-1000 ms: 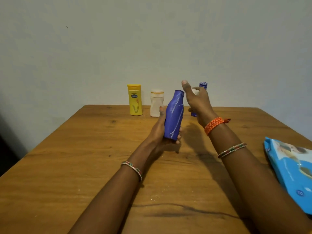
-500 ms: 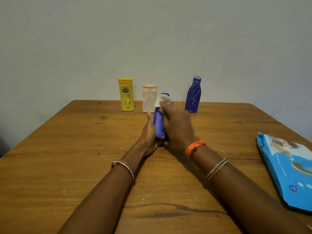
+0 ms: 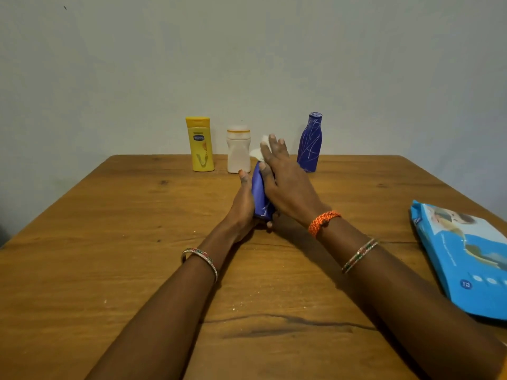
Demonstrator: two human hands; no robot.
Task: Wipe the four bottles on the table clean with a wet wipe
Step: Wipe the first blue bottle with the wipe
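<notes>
Four bottles: one smooth blue plastic bottle (image 3: 260,192) tilted between both hands above the wooden tabletop (image 3: 115,242), near its far end.
Left hand (image 3: 242,205): fingers curl around its base.
Right hand (image 3: 285,182): fingers extended, pressing the white wet wipe (image 3: 259,152).
Risk: slick plastic could slip sideways.

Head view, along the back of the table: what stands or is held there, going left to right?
Yellow bottle → white bottle → blue bottle held in the hands → standing blue bottle. Off at the table's right edge, nearer the camera, lies the blue wipes pack.
</notes>
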